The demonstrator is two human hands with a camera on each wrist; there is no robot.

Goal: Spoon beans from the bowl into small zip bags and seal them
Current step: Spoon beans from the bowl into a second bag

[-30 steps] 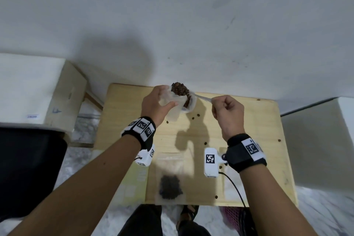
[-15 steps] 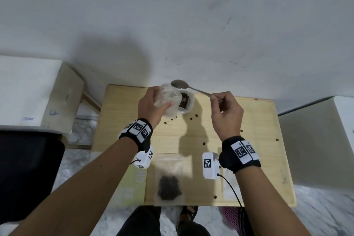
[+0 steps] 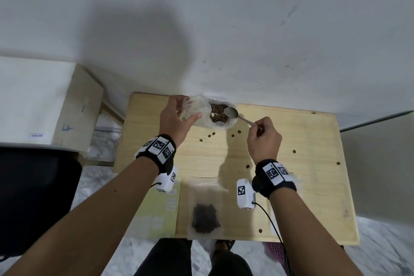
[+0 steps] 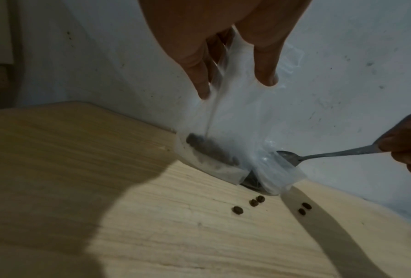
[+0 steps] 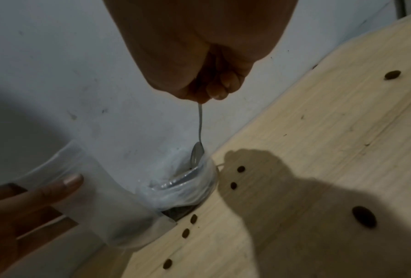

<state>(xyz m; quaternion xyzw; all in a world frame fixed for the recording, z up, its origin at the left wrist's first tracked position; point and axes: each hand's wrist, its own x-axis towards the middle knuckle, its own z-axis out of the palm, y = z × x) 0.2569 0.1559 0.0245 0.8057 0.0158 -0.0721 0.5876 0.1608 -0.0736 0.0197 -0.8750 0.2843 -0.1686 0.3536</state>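
Note:
My left hand [image 3: 189,110] pinches a small clear zip bag [image 3: 195,107] by its top, holding it upright just left of the bowl [image 3: 224,126]. In the left wrist view a few dark beans [image 4: 209,148] lie at the bottom of this bag [image 4: 242,116]. The plastic-lined bowl sits at the table's far edge with brown beans [image 3: 218,113] inside. My right hand [image 3: 257,126] grips the handle of a metal spoon [image 3: 231,112]. The spoon [image 5: 197,156] dips empty into the bowl at its right side.
A second zip bag with beans [image 3: 206,210] lies flat near the front edge of the wooden table [image 3: 302,163]. Several loose beans [image 3: 239,132] are scattered on the table. The wall rises right behind the bowl. A wooden box [image 3: 74,107] stands left of the table.
One second ago the spoon held a heap of beans over the bag's mouth. It then came up empty and has now swung right and down into the bowl. The left hand kept the bag.

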